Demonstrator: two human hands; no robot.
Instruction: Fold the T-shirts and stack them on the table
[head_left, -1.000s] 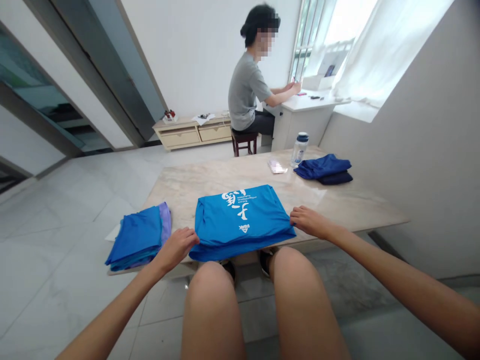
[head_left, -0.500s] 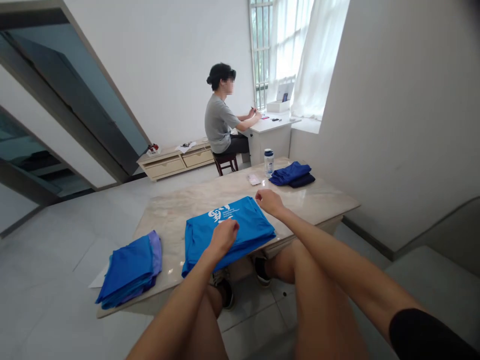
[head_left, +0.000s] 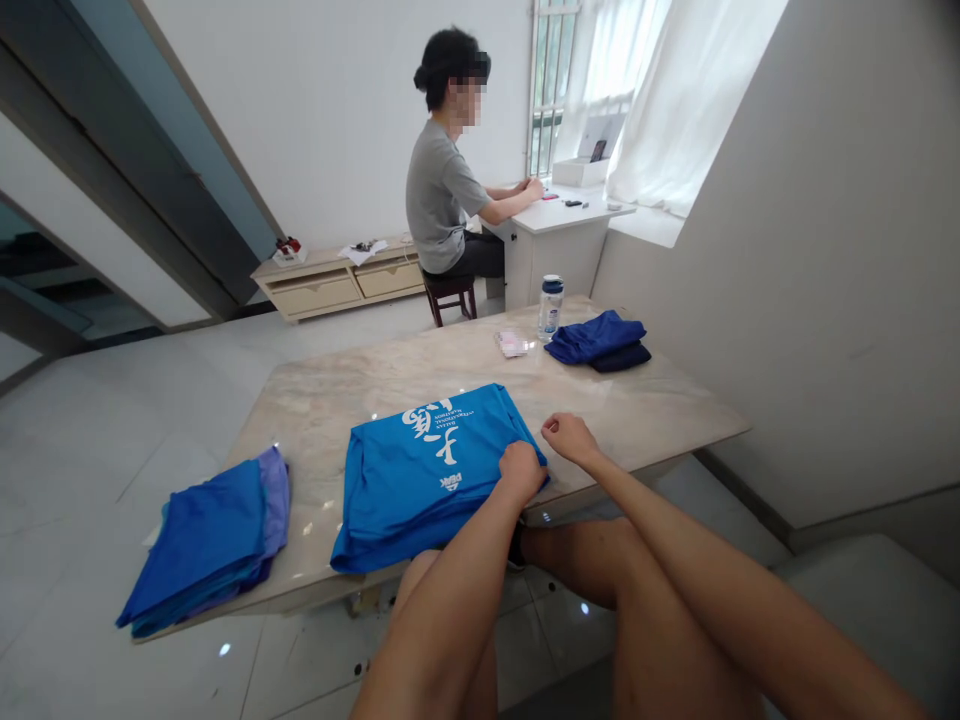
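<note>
Bare legs: the wearer's, bent, at the near edge of the marble table.
Left hand: fingers curled down on the right near corner of the printed blue garment; whether they pinch cloth is hidden.
Right hand: just beside that corner, apart from the cloth; fingers loosely bent, nothing visible in them. Whether fingertips meet, I cannot tell.
Printed blue garment: folded flat along the table's near edge, seeming to droop slightly over it. A tug toward the legs could drag it off; a sideways pull could skew its folds.
Garment stack: on the near left corner, jutting past it; a bump could tip it floorward.
Pink packet: near the far edge.
Water bottle: upright near the far right corner; a careless sweep could topple it.
Dark blue bundle: just right of the bottle.
Another person: beyond, seated at a white desk.
</note>
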